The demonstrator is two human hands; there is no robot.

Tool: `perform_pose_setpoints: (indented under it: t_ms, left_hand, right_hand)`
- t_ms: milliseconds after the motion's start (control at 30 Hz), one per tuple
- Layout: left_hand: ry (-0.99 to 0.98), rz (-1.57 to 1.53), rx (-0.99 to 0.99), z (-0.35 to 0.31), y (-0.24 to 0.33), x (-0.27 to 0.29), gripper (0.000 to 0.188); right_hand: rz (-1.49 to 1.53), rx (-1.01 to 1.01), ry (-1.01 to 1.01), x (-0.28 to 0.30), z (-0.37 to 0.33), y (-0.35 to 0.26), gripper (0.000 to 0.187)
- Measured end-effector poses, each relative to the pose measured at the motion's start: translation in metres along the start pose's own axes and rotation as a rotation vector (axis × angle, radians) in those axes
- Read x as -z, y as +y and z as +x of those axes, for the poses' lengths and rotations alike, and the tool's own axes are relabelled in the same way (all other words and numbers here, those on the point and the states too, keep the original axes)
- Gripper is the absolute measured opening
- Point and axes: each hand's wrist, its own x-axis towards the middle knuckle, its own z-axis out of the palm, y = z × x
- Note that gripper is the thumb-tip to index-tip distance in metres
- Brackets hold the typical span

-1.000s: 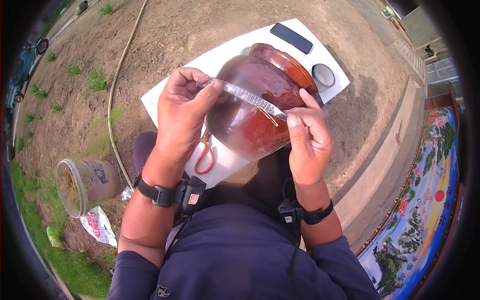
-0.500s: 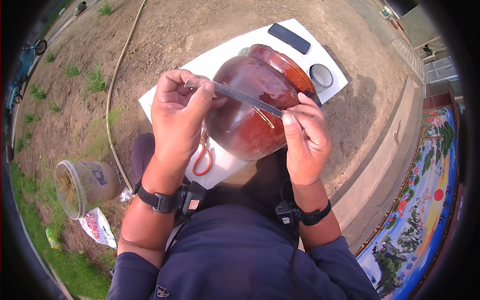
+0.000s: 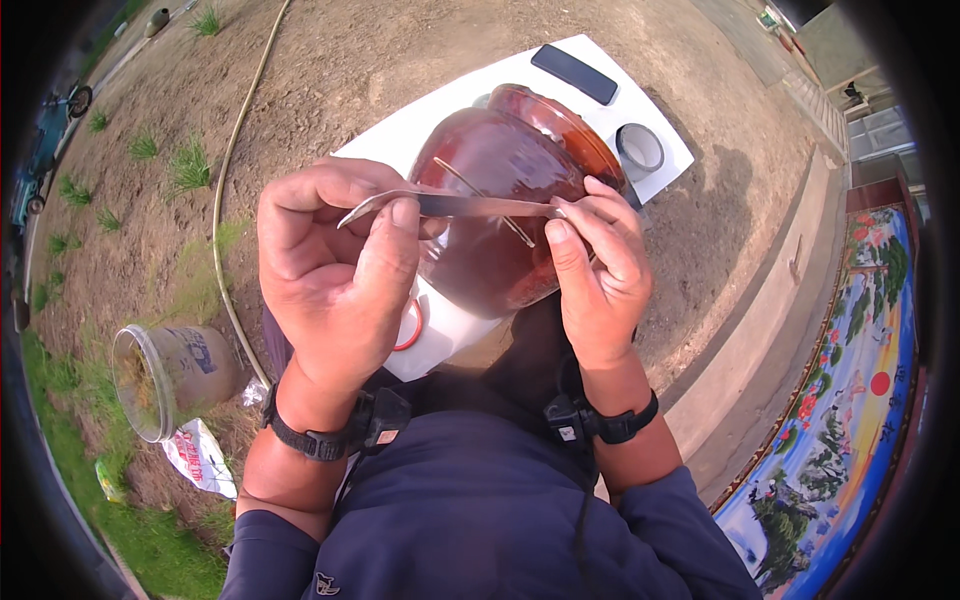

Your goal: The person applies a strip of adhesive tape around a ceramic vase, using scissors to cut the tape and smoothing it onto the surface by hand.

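Note:
My left hand [image 3: 335,280] and my right hand [image 3: 598,270] hold a strip of clear tape [image 3: 470,205] stretched level between them, each pinching one end. The strip hangs just above a big brown glazed jar [image 3: 500,190]. The jar stands on a white board [image 3: 440,120] laid on bare earth. Red-handled scissors [image 3: 410,328] lie on the board, mostly hidden behind my left hand.
A black phone [image 3: 574,73] and a grey roll of tape [image 3: 640,150] lie at the board's far end. A grey bucket [image 3: 170,375] lies on its side on the grass at left, beside a plastic bag [image 3: 200,455]. A hose [image 3: 235,190] runs across the soil. A painted wall [image 3: 850,400] stands at right.
Both hands have risen and the tape strip has turned from slanting to nearly level. The view has closed in on the hands and jar.

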Motion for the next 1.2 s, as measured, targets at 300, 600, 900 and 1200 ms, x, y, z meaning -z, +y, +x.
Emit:
perform_pose_setpoints:
  t_ms: [300,600,900,1200]
  left_hand:
    - [-0.035,0.079,-0.107,0.011,0.004,-0.005,0.026]
    - [-0.065,0.122,-0.131,0.017,0.012,-0.009,0.031]
    - [-0.022,0.069,0.138,0.007,0.015,-0.01,0.036]
    - [-0.046,-0.044,0.163,0.009,0.004,-0.015,0.037]
  right_hand:
    - [-0.074,0.009,0.01,-0.007,-0.001,0.004,0.032]
    - [-0.088,0.0,0.021,-0.009,0.003,0.004,0.035]
    - [-0.113,0.019,-0.094,-0.007,0.002,0.002,0.029]
    - [-0.051,0.01,-0.092,-0.008,0.0,0.002,0.029]
